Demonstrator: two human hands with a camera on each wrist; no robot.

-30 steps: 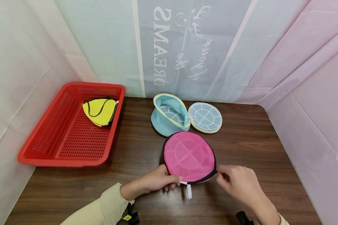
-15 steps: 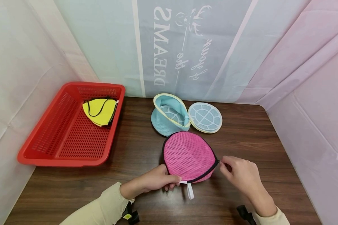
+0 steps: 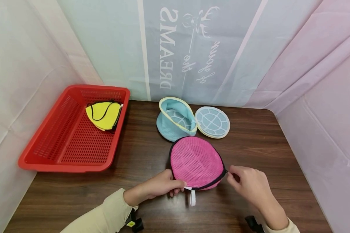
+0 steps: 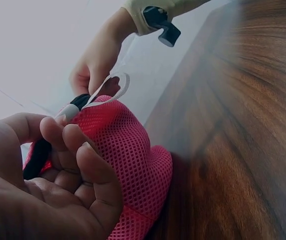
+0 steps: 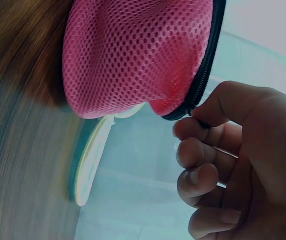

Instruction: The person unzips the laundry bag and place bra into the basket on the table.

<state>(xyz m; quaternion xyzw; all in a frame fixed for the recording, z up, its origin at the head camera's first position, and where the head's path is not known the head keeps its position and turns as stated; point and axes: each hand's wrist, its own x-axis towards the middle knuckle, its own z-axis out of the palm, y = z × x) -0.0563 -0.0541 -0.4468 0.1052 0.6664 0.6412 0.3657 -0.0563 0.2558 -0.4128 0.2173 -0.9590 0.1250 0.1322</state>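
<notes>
A pink mesh laundry bag (image 3: 196, 161) with a black zipper edge is held just above the table in the head view. My left hand (image 3: 164, 186) pinches its near rim beside a white loop tag (image 3: 192, 198), thumb on top. In the left wrist view, the curled fingers (image 4: 100, 172) of that hand lie against the mesh. At the bag's right corner, my right hand (image 3: 249, 186) pinches the small zipper pull between thumb and index finger. The right wrist view shows the zipper (image 5: 206, 60) running along the rim to those fingertips; the pull is mostly hidden.
Just beyond the bag stands an open light-blue mesh bag (image 3: 172, 127) with yellow trim. Touching it on the right lies a flat round blue one (image 3: 212, 122). A red plastic basket (image 3: 65, 168) at left contains a yellow folded item with black cord (image 3: 103, 115).
My right hand moved slightly away from me and to the right with the zipper pull, then slightly back. The bag's right corner shifted with it. The white loop swung; my left hand stayed nearly still.
</notes>
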